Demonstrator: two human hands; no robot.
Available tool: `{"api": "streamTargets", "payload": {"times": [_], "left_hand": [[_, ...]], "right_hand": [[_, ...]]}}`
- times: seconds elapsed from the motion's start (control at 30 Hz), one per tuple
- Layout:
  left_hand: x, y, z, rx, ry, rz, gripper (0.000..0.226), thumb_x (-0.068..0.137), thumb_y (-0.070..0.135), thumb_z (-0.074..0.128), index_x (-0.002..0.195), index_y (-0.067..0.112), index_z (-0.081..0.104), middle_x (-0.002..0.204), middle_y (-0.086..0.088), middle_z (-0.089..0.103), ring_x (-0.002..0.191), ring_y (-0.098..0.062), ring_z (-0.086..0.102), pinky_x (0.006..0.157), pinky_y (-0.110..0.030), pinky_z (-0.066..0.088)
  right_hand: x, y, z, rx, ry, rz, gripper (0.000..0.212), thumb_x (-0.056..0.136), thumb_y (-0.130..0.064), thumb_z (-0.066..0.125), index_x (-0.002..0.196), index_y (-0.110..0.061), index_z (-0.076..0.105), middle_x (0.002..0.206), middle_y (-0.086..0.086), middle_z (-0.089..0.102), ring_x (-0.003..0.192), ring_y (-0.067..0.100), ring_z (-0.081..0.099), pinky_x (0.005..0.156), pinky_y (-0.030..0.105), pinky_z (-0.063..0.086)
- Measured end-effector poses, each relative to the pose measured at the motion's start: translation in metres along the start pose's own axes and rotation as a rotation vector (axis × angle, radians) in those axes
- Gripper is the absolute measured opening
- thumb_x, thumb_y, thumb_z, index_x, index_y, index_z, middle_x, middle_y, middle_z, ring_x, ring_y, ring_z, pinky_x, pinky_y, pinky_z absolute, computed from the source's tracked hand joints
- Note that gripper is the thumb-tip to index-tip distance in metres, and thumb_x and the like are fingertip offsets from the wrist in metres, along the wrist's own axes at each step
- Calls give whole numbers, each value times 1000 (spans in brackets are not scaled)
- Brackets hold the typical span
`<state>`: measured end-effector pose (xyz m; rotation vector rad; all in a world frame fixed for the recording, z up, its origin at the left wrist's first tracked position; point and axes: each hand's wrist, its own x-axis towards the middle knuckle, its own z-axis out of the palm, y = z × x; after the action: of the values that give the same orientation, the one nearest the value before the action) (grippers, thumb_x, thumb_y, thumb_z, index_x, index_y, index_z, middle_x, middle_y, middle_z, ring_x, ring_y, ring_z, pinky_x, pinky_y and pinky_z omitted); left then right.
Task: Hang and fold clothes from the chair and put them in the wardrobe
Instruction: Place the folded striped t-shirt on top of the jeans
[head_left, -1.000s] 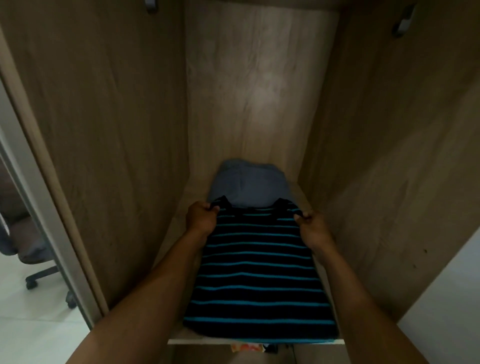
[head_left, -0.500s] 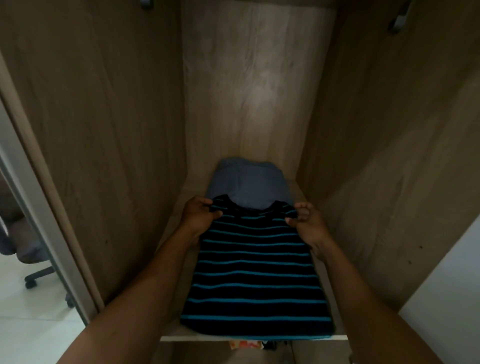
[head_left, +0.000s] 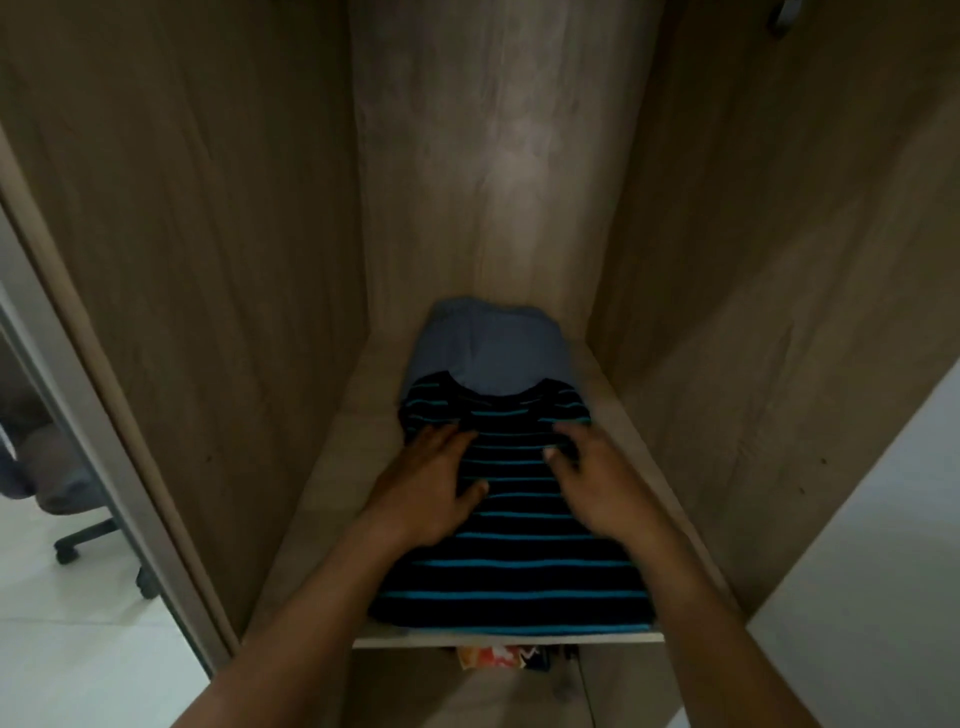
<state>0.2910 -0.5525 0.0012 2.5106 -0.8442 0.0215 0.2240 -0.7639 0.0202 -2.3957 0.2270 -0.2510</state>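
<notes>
Pinch on shoulders gone: left hand (head_left: 431, 483) and right hand (head_left: 597, 486) now lie spread flat on folded black teal-striped shirt (head_left: 519, 571), overlapping blue folded garment (head_left: 488, 353) on wooden shelf (head_left: 332, 493). Shirt seems stowed.

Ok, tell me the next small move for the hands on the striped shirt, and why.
Probably lift both hands away: the left hand and right hand lie flat on the striped shirt, which rests folded on the shelf, overlapping the blue garment.
</notes>
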Motion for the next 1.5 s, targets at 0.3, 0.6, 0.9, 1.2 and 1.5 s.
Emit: {"api": "streamTargets", "payload": {"times": [0.3, 0.6, 0.9, 1.2, 1.5], "left_hand": [[-27, 15, 35, 143, -69, -159, 72, 99, 66, 20, 159, 32, 1, 167, 1, -7, 153, -23, -8, 124, -41, -4], [17, -4, -4, 126, -118, -184, 128, 61, 98, 47, 158, 33, -5, 166, 2, -16, 152, -22, -15, 124, -47, 2], [27, -16, 0, 151, -228, -267, 145, 41, 107, 44, 156, 39, -14, 165, 3, -19, 152, -23, -16, 118, -59, -12], [-36, 26, -3, 91, -152, -151, 95, 89, 76, 39, 159, 28, -3, 166, 6, -7, 153, -19, -8, 124, -44, -4], [-65, 33, 33, 247, -45, -159, 99, 73, 85, 2, 158, 34, -4, 167, 10, -6, 152, -14, -11, 124, -37, -4]], "right_hand": [[-51, 21, 21, -321, -195, 22, 63, 104, -53, 20, 159, -26, 4, 167, -6, -9, 153, 13, -8, 123, 28, -1], [14, 12, 1, -317, -57, -75, 74, 99, -62, 36, 159, -31, 7, 167, 0, -5, 153, 21, 0, 124, 48, 10], [37, 22, 16, -426, -308, 10, 82, 94, -73, 30, 158, -37, -5, 166, -3, -14, 153, 18, -6, 123, 47, -4], [-52, -2, 6, -320, -247, -72, 62, 105, -52, 23, 159, -31, 0, 167, -6, -7, 153, 14, -9, 124, 42, -4], [-78, 14, 32, -435, -86, -97, 91, 77, -65, -16, 159, -31, 6, 168, -4, -1, 153, 13, -9, 124, 36, -3]]}}
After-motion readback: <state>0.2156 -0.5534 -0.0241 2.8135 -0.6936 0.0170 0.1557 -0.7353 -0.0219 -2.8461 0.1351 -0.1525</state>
